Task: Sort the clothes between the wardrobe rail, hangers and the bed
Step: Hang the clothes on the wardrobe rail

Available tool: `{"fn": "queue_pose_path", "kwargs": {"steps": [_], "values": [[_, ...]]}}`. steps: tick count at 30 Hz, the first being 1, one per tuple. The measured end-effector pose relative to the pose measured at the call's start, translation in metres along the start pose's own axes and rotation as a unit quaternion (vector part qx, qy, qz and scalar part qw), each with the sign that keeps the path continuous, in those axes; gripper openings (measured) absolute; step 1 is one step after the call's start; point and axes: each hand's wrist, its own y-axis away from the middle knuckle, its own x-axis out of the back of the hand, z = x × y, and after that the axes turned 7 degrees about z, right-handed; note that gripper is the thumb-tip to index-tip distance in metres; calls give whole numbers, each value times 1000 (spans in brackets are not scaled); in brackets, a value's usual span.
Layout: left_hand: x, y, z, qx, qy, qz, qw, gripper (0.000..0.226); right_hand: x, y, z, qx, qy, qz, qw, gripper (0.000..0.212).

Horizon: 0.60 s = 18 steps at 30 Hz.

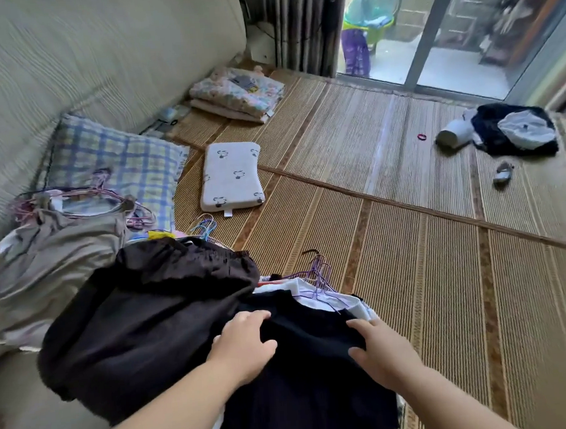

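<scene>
A pile of clothes lies on the woven bed mat (pixel 411 272) in front of me. On top is a black garment (pixel 308 332); my left hand (pixel 243 346) and my right hand (pixel 383 354) both grip its upper edge. To the left a dark brown garment (pixel 142 322) with an elastic waist is heaped over the pile. White clothes (pixel 319 290) on purple wire hangers (pixel 321 271) stick out beyond the black one. A grey garment (pixel 55 258) on hangers lies at the left, against the beige headboard.
A checked pillow (pixel 119 161), a small white pillow (pixel 231 176) and folded floral blankets (pixel 238 96) lie farther back. At far right sit a black and white clothes heap (pixel 515 132), a white cup-like thing (pixel 452 136) and a red hair tie (pixel 421 136). A glass door stands behind.
</scene>
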Motion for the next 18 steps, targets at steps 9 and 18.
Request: {"fn": "queue_pose_path", "kwargs": {"steps": [9,18], "values": [[-73,-109,-23,-13,12,-65,998,59,-78,-96,31,-71,-48,8,996,63],[-170,-209,-37,-43,-47,-22,998,64,-158,-216,69,-38,18,-1,999,80]]}}
